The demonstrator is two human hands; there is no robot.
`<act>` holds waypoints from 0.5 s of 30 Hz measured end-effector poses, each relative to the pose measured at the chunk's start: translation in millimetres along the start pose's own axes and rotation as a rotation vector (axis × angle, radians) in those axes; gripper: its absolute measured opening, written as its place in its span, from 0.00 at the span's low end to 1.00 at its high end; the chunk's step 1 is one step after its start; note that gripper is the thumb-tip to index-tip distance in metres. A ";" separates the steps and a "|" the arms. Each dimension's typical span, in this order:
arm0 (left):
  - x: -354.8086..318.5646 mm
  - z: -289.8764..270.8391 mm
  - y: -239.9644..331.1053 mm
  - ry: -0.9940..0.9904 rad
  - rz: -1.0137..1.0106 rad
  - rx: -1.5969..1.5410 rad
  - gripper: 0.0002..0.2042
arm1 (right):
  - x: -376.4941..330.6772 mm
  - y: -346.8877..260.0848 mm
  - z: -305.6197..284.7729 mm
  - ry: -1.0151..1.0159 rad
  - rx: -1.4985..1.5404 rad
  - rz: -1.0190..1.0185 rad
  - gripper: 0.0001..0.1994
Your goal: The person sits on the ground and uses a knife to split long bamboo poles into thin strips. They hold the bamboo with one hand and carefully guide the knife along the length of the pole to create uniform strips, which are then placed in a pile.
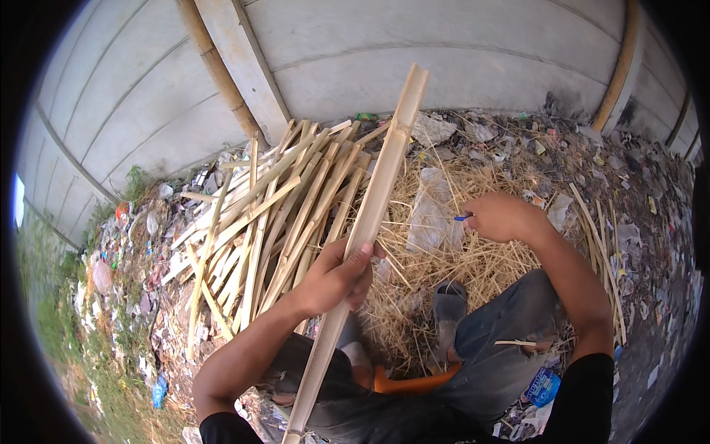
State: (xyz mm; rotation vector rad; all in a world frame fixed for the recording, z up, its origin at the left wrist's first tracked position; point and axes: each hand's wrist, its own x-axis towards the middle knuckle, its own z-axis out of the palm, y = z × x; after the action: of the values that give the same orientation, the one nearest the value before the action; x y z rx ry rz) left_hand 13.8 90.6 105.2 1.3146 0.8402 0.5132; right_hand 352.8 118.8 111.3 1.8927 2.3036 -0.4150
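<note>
1. Head view: a long split bamboo slat point(370, 214) is gripped by the left hand point(336, 277), fingers closed around its middle; the slat runs from the near edge, where its end is cut off, up toward the far wall point(444, 66).
2. The right hand point(503, 217) is closed on a small blue-tipped tool point(461, 217), mostly hidden in the fist.
3. A pile of bamboo strips point(274, 207) lies left; straw shavings point(473, 259) are spread between the hands.
4. An orange object point(414, 383) near the lap is partly hidden.
</note>
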 end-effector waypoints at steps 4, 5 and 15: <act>1.7 -3.0 -0.9 0.007 -0.004 0.018 0.20 | -6.4 -26.1 -16.0 0.451 0.288 -0.038 0.18; 2.7 -3.5 -2.0 0.007 -0.003 0.031 0.20 | -8.5 -33.0 -20.3 0.514 0.353 -0.087 0.19; 13.0 9.2 -0.6 -0.014 -0.012 0.003 0.18 | -19.1 -111.0 -5.3 0.349 0.288 -0.331 0.30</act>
State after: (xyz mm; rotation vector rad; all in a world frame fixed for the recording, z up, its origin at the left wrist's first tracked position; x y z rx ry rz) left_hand 28.8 94.5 101.8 1.3136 0.8370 0.4922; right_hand 248.7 83.0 135.7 1.8202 2.9496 -0.5109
